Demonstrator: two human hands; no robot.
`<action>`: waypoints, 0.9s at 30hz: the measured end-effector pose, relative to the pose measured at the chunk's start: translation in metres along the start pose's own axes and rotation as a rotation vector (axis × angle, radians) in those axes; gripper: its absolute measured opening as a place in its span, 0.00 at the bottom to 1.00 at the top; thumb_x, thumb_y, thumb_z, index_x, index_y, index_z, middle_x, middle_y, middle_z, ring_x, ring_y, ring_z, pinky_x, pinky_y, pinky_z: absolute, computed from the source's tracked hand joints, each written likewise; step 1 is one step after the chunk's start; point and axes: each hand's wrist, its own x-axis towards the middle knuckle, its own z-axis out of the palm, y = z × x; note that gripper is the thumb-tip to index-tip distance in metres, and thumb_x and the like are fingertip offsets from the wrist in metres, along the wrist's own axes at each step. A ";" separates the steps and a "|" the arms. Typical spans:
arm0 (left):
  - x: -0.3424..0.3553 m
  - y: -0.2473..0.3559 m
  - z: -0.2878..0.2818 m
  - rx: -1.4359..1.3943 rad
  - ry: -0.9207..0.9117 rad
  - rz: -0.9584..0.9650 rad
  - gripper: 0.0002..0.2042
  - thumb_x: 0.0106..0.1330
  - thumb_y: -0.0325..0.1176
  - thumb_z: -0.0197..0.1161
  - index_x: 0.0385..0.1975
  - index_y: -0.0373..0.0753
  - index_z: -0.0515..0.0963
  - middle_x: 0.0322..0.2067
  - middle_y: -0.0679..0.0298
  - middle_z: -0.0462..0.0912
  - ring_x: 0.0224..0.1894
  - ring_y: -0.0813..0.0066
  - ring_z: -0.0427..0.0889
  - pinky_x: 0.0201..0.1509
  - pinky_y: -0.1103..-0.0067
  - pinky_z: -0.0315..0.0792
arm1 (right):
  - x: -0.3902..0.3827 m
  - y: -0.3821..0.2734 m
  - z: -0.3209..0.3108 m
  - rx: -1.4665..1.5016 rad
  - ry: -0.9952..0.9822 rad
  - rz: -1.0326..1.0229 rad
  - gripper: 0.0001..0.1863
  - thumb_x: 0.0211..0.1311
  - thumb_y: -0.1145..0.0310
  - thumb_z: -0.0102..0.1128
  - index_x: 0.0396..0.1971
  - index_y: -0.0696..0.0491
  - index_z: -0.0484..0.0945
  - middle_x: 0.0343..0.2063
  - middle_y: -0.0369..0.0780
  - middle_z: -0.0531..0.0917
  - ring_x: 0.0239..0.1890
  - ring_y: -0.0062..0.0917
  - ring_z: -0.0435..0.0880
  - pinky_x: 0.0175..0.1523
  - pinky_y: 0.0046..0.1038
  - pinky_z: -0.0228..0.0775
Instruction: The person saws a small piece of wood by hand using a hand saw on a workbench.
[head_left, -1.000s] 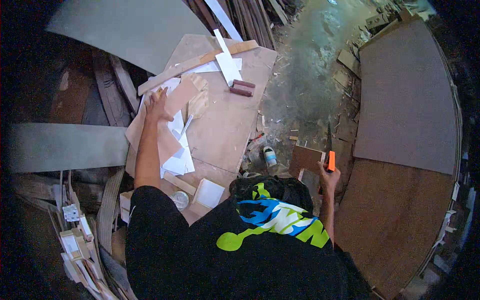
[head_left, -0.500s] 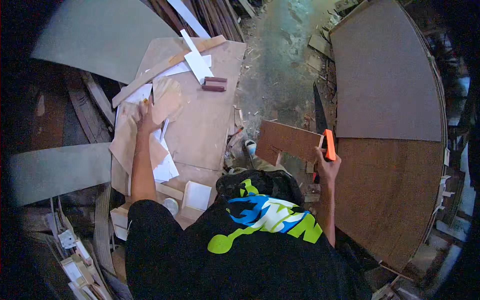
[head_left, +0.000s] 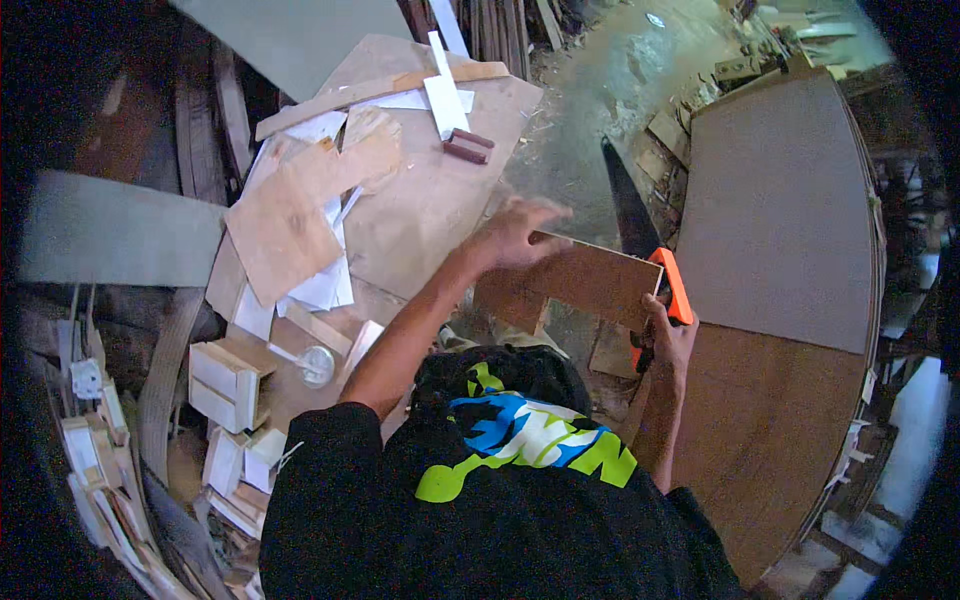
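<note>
My right hand [head_left: 672,335] is closed around a handsaw [head_left: 675,285] with an orange-and-black handle, and also grips the right end of a brown wooden board [head_left: 590,272]. The saw's dark blade points away from me, beyond the board. A cut-out shows along the board's near edge. Over the board's far left corner is my left hand [head_left: 520,235], its fingers stretched out and slightly blurred, the thumb close to the edge. Whether it touches the board I cannot tell. Thin plywood pieces [head_left: 283,225] lie on the worktable to the left.
The worktable [head_left: 440,215] carries white strips [head_left: 445,108], a long wooden batten [head_left: 370,92] and two dark red blocks [head_left: 468,146]. Close on the left are a round tin [head_left: 316,367] and small wooden boxes [head_left: 225,385]. Large brown sheets [head_left: 775,220] stand at right.
My left hand has left the plywood pieces and moved right to the brown board. The right hand keeps hold of board and saw. The view has shifted.
</note>
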 end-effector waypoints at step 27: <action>-0.093 0.090 0.072 0.239 0.217 -0.856 0.19 0.50 0.51 0.57 0.27 0.39 0.75 0.23 0.52 0.77 0.29 0.55 0.76 0.35 0.67 0.69 | 0.147 0.291 -0.049 0.152 -0.708 0.656 0.07 0.53 0.65 0.52 0.20 0.50 0.70 0.11 0.33 0.71 0.12 0.19 0.69 0.20 0.20 0.64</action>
